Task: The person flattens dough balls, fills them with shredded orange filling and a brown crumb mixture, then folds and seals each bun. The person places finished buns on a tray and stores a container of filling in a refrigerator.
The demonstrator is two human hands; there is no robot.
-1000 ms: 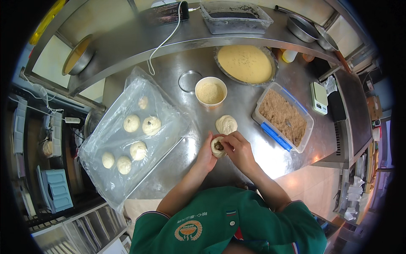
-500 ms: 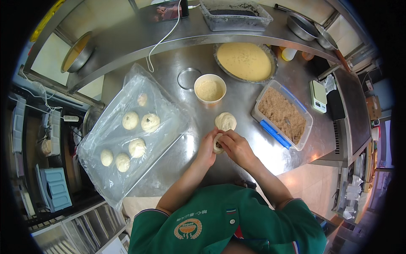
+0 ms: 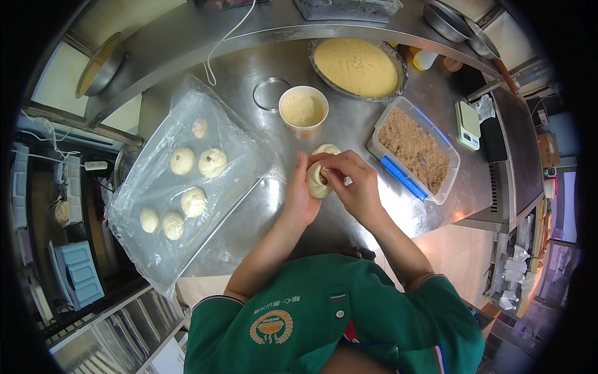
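A ball of pale dough (image 3: 316,183) with a small opening that shows brownish filling is held up between my hands. My left hand (image 3: 300,198) cups it from the left, palm against its side. The fingers of my right hand (image 3: 355,187) pinch the dough's rim together at the top. Just beyond them, a second piece of dough (image 3: 325,149) lies on the steel table, partly hidden by my right fingers. Past that stands a paper tub (image 3: 303,110) of pale crumbly stuff, with a metal ring (image 3: 271,93) beside it.
On the left, a tray under a clear plastic sheet (image 3: 240,149) carries several dough balls (image 3: 194,202). To the right are a plastic box (image 3: 413,151) of brown crumbly filling and a kitchen scale (image 3: 467,124). A bowl of yellow mixture (image 3: 355,67) sits below the shelf (image 3: 187,62).
My hands and the dough ball have risen, now overlapping the piece behind. My left hand has turned more palm-up around the ball. The view has shifted slightly.
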